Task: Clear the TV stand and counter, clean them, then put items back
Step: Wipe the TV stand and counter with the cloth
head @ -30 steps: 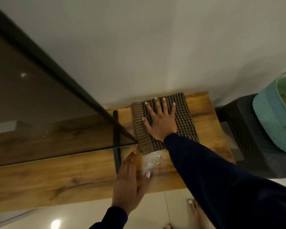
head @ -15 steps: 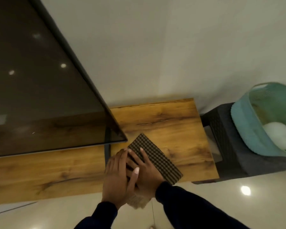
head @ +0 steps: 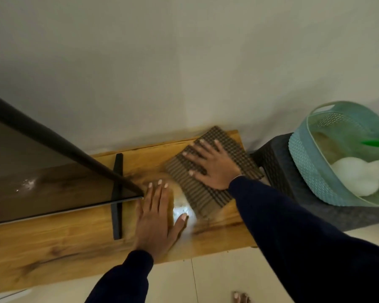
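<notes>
right hand (head: 214, 169) flat on checked cloth (head: 208, 193), wooden stand (head: 53, 243)

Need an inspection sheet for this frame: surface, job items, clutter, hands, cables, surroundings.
Surface: wooden TV stand, a wet shiny patch near its front right.
Job's things: checked cloth lying flat on the stand's right end; TV on its black foot.
Clutter: nothing seen on the stand besides the cloth.
Hands: right hand pressing flat on the cloth, fingers straight; left hand flat on the wood beside the TV corner; no grip on anything.
Cables: nothing seen.
Surroundings: teal basket on a dark stool to the right, holding a white bottle; pale wall behind, tiled floor below.
</notes>
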